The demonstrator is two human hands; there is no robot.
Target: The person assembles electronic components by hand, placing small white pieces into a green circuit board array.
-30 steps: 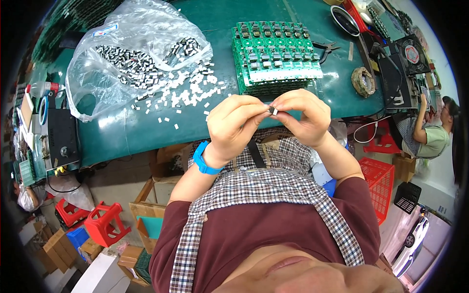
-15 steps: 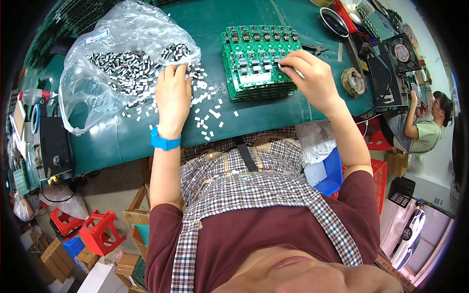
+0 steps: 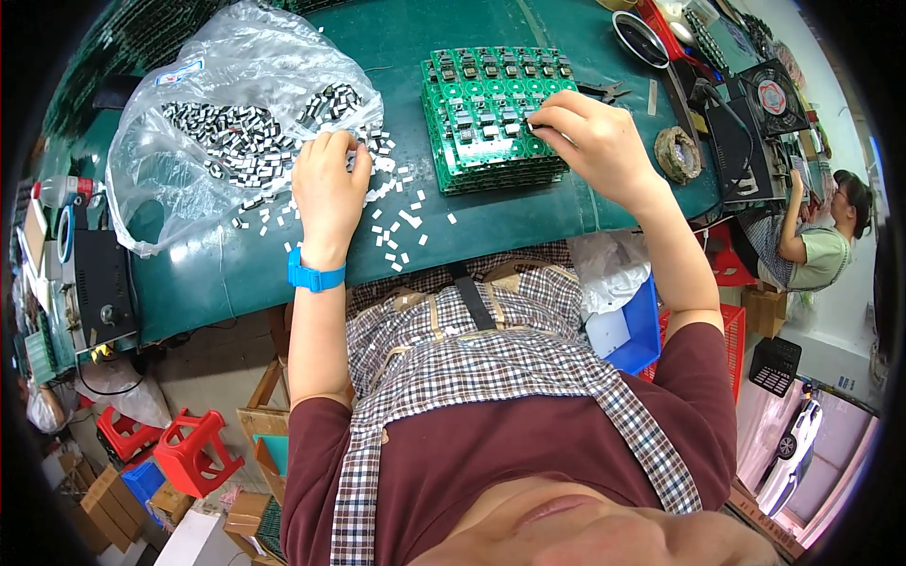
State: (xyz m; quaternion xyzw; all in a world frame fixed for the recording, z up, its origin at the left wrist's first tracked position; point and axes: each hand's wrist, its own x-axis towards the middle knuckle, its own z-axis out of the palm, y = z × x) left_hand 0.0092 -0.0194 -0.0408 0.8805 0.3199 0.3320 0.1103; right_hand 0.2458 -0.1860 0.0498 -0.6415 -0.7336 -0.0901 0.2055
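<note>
A stack of green circuit boards (image 3: 495, 168) lies on the table in front of me, its top panel lined with small parts. At the right side of that panel, my right hand (image 3: 599, 146) is closed in a pinch on a small block-shaped component, mostly hidden by the fingertips. White components (image 3: 489, 131) stand in a row just left of those fingertips. To the left, my left hand (image 3: 326, 193) rests its curled fingers at the edge of a heap of small black-and-white components (image 3: 236, 141); what its fingertips hold, if anything, is hidden. The heap spills from a clear plastic bag (image 3: 142, 189).
Pliers (image 3: 604, 91) lie behind the boards. A tape roll (image 3: 678, 156) and a round dish (image 3: 640, 40) are at the right. A black box-shaped device (image 3: 104, 283) stands at the left table edge. Another person (image 3: 821, 236) sits at the far right.
My left hand has shifted slightly left, its fingers more curled above the components. My right hand stays at nearly the same spot on the board. The whole view has drifted a little.
</note>
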